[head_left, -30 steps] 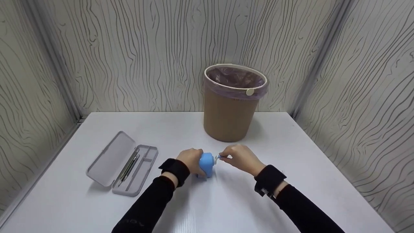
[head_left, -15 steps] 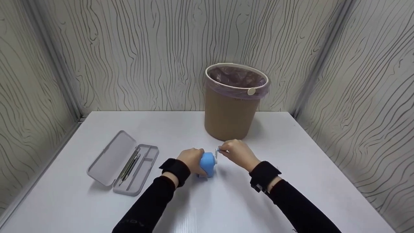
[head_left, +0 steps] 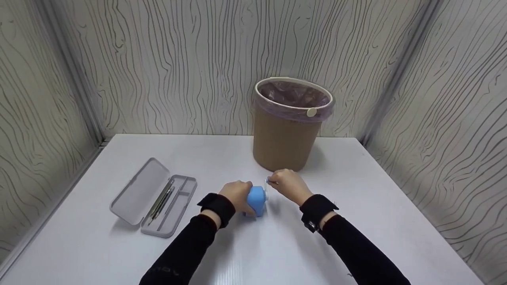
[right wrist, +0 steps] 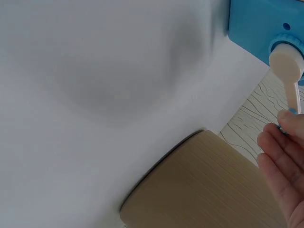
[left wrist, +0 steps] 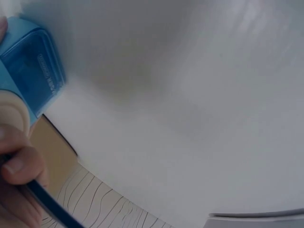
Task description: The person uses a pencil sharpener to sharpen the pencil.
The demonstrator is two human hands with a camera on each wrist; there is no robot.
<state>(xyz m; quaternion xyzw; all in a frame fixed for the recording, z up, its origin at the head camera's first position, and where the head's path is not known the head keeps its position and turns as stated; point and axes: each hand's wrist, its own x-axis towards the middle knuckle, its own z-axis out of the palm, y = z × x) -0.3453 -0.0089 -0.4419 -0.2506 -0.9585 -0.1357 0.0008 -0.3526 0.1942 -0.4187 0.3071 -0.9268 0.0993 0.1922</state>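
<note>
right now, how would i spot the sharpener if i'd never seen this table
Find the tall brown bin at the back of the table. In front of it, slightly left, is the sharpener: the left hand grips it, the right hand pinches its white crank. Unlike the open grey case farther left, it is a blue block.

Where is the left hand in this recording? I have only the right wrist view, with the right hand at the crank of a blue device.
Observer: In the head view, the left hand grips the body of the blue device.
Operator: I see only the lower part of the brown bin. What is at its top?
Observer: A purple liner bag hangs over the edge of its open mouth.
</note>
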